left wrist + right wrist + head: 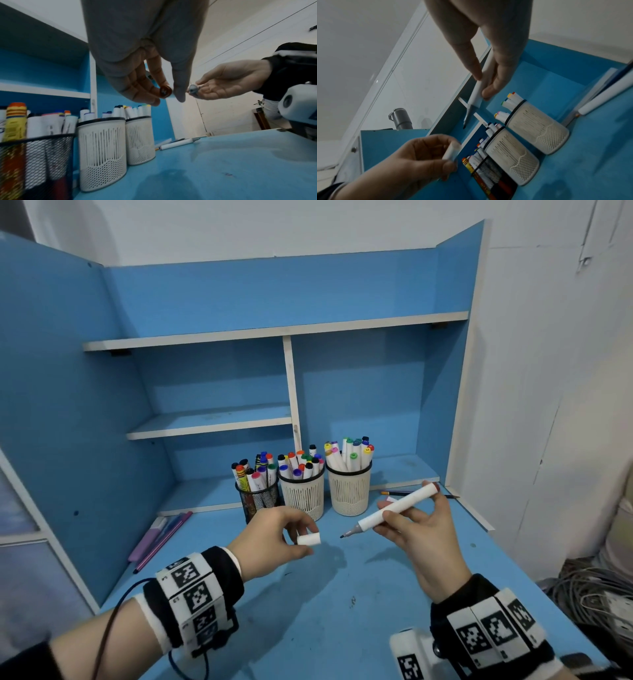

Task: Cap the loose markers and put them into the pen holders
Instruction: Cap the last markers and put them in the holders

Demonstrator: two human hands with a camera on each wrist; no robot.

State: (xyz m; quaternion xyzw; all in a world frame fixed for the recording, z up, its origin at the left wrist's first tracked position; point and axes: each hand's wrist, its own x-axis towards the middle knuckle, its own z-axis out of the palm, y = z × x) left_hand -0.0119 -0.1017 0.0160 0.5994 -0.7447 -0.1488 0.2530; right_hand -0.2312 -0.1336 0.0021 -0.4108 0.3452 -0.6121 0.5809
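Note:
My right hand pinches a white marker in the air, its bare grey tip pointing left toward my left hand. That hand pinches a short white cap between thumb and fingers, a small gap from the tip. The left wrist view shows the cap's red-brown end close to the tip. The right wrist view shows the marker above the cap. Three full pen holders stand behind: black mesh, white, white. Another uncapped white marker lies on the desk.
A pencil lies right of the holders. Purple and pink pens lie at the desk's left. The blue desk has a shelf unit behind. Cables pile at the right. A grey flask stands behind.

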